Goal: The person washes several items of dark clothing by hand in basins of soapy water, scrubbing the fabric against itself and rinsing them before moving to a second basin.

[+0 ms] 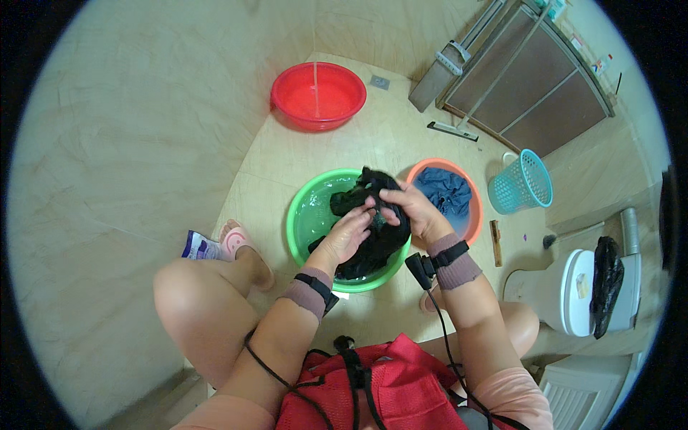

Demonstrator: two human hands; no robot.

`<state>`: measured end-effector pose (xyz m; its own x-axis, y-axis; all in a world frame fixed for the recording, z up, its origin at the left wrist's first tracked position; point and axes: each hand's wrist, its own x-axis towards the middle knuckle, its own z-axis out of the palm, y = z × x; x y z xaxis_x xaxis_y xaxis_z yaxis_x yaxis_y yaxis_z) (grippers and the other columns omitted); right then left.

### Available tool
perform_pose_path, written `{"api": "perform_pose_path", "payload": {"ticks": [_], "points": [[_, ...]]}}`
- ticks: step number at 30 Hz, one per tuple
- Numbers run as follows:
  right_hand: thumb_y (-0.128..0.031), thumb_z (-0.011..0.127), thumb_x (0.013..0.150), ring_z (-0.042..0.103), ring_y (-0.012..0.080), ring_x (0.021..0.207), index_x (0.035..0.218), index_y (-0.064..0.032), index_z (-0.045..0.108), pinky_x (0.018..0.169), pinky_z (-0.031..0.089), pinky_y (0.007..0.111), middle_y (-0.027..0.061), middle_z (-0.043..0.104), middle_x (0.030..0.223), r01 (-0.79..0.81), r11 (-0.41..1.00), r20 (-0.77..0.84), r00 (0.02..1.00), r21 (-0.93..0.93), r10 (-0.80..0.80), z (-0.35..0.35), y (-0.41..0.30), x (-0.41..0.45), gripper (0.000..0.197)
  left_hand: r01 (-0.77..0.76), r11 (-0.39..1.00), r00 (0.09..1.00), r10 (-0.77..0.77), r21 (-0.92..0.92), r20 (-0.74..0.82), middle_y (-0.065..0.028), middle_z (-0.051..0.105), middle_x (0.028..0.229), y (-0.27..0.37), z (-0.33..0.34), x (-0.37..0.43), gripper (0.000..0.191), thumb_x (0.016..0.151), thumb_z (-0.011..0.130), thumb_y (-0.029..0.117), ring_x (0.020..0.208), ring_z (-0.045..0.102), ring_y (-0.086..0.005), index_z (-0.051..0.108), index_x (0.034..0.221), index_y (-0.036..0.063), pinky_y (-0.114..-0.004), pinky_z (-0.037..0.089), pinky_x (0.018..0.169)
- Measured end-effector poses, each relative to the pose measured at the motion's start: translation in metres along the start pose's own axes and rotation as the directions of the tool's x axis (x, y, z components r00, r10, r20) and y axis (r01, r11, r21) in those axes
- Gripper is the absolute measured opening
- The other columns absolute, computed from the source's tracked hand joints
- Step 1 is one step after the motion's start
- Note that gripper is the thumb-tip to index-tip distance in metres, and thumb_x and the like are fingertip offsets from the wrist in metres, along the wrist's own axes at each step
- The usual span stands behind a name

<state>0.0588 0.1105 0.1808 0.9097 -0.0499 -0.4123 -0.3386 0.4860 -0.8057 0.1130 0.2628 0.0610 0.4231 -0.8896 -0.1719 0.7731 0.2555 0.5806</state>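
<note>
In front of me a green plastic basin (294,236) holds clear water and a bundle of wet black cloth (371,250). My right hand (419,210) grips the upper right part of the cloth, its thumb on top, lifting that part near the basin's rim. Against the cloth's left side rests my left hand (346,236), palm turned inward and fingers extended, not closed on it. Behind my right hand stands an orange basin (476,215) with blue fabric (443,189) in cloudy water.
A red basin (320,91) sits by the wall, a thin water-like streak over it. A floor squeegee (452,131), a turquoise basket (510,191), a wooden-backed brush (495,243) and a toilet (578,290) are on the right. A purple-white packet (201,247) lies by my left foot.
</note>
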Motion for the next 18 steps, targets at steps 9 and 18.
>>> {"api": "perform_pose_path", "payload": {"ticks": [9,18], "points": [[-0.005,0.065,0.076,0.06,0.0164,0.065,0.127,-0.0028,0.046,0.058,0.049,0.031,0.0067,0.063,0.078,-0.293,0.505,-0.159,0.943,-0.812,0.292,-0.047,0.058,-0.011,0.055,-0.087,0.661,0.902,-0.264,-0.745,-0.341,-0.006,0.059,0.088,-0.043,-0.02,0.033,0.02,0.091,0.055,0.021,0.086,0.057,-0.022,0.055,0.103,0.0054,-0.04,0.044,0.09],[-0.023,0.069,0.081,0.05,0.0204,0.11,0.137,0.0009,0.033,0.094,0.041,0.033,0.0157,0.05,0.124,0.063,0.773,-0.19,0.954,-0.631,-0.233,-0.019,0.046,0.029,0.071,0.062,0.92,0.996,-0.084,-0.386,-0.041,-0.0127,0.04,0.137,-0.002,0.03,0.045,0.083,0.086,0.039,0.068,0.123,0.043,-0.0222,0.032,0.138,0.0034,-0.037,0.032,0.105]]}}
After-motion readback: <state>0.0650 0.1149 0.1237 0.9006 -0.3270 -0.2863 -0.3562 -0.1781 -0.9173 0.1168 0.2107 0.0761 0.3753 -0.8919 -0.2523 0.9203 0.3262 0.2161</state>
